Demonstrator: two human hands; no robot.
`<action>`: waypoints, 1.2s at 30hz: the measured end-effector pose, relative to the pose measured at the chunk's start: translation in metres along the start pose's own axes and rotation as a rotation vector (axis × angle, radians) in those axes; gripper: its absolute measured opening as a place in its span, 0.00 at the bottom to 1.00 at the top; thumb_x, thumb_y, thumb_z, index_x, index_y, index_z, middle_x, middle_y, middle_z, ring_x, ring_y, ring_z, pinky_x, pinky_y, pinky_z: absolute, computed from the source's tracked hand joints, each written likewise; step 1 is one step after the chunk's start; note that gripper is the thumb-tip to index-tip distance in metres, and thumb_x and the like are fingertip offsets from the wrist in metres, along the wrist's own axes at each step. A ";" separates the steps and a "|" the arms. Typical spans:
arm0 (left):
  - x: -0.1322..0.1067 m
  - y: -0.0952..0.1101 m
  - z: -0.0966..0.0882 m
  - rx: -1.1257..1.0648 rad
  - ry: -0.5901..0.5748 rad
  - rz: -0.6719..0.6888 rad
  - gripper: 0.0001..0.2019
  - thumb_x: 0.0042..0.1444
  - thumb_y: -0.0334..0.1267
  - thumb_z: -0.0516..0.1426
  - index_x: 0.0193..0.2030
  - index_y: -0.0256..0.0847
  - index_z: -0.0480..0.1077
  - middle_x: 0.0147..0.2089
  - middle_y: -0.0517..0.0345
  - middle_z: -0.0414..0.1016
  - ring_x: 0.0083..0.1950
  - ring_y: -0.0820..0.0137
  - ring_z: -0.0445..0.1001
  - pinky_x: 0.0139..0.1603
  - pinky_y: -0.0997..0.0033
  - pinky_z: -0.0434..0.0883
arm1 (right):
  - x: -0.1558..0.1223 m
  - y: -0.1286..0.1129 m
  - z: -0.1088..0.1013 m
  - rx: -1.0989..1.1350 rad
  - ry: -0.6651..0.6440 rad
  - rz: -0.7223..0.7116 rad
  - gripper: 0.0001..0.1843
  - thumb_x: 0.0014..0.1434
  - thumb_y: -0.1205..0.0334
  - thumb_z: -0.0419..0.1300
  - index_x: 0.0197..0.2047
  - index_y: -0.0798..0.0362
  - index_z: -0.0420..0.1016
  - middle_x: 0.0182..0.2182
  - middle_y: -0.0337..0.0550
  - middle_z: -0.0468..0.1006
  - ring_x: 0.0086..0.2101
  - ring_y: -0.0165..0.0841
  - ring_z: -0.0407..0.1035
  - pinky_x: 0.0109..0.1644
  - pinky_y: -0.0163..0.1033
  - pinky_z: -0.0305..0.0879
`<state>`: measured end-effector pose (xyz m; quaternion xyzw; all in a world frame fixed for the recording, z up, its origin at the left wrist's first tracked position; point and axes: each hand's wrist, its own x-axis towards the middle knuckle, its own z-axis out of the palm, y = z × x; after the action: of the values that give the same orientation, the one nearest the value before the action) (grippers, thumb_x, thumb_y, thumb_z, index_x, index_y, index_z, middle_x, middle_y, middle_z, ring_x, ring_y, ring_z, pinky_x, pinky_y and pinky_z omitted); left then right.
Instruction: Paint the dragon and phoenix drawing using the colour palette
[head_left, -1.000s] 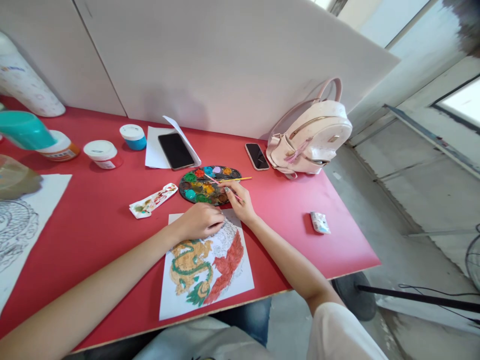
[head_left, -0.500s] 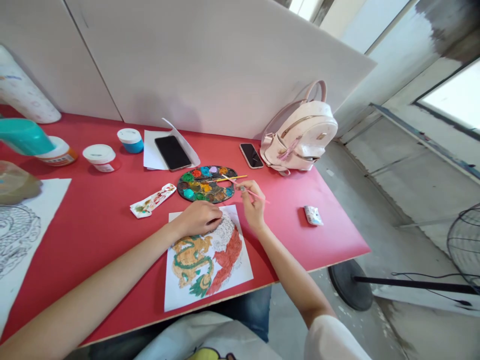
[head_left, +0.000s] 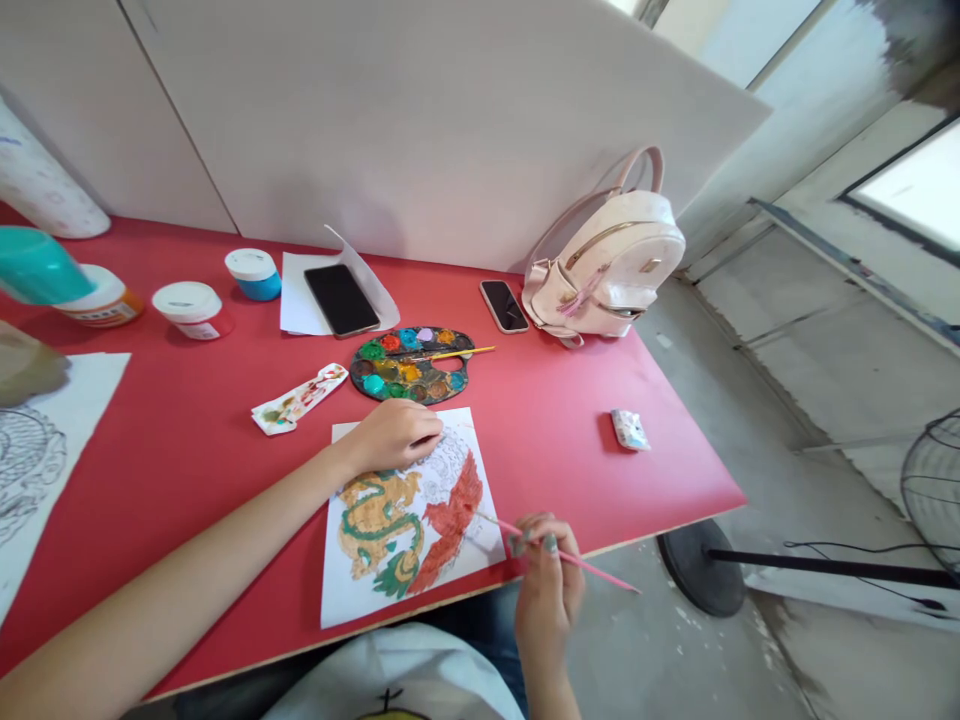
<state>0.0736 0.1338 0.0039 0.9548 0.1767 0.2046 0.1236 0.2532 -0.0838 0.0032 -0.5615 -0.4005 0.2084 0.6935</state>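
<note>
My left hand (head_left: 394,435) rests curled on the top edge of a colouring sheet (head_left: 411,515) that shows a green and gold dragon and a red bird. My right hand (head_left: 546,580) hovers at the table's front edge, pinching a thin pink paintbrush (head_left: 562,555) whose tip touches the sheet's lower right part. A dark oval paint palette (head_left: 412,364) with many colours lies just beyond the sheet, a yellow brush (head_left: 457,352) lying across it.
On the red table (head_left: 187,430): a paint-stained strip (head_left: 300,398), two paint jars (head_left: 191,308), a phone on white paper (head_left: 339,298), a second phone (head_left: 504,305), a pink backpack (head_left: 607,265), a small packet (head_left: 628,430). Another drawing (head_left: 45,450) lies at left. A fan base (head_left: 697,570) stands on the floor.
My right hand drew the pink brush back from the palette to the near edge of the table, over the sheet's lower right corner. The left hand stayed put.
</note>
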 end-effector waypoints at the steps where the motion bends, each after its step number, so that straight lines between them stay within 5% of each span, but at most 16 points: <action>1: 0.000 0.000 0.000 0.004 -0.001 -0.001 0.15 0.67 0.35 0.52 0.26 0.43 0.65 0.25 0.62 0.70 0.29 0.71 0.68 0.34 0.67 0.57 | -0.004 -0.002 -0.003 0.006 -0.046 -0.007 0.15 0.73 0.58 0.52 0.34 0.48 0.72 0.27 0.39 0.68 0.29 0.35 0.67 0.32 0.38 0.65; 10: 0.003 0.002 -0.002 0.022 0.000 0.010 0.15 0.67 0.35 0.52 0.27 0.43 0.66 0.26 0.62 0.72 0.30 0.72 0.68 0.35 0.68 0.58 | 0.000 -0.019 -0.015 -0.114 -0.492 -0.195 0.20 0.75 0.57 0.47 0.32 0.49 0.70 0.23 0.40 0.69 0.25 0.35 0.66 0.29 0.40 0.60; 36: 0.003 0.002 -0.003 -0.019 0.018 0.012 0.14 0.66 0.34 0.53 0.27 0.43 0.66 0.25 0.62 0.71 0.30 0.71 0.68 0.35 0.67 0.56 | 0.005 -0.017 -0.007 -0.258 -0.528 -0.334 0.20 0.76 0.60 0.45 0.31 0.48 0.66 0.22 0.39 0.69 0.24 0.34 0.63 0.29 0.41 0.56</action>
<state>0.0755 0.1334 0.0080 0.9528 0.1699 0.2155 0.1298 0.2588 -0.0892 0.0209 -0.4981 -0.6757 0.1778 0.5135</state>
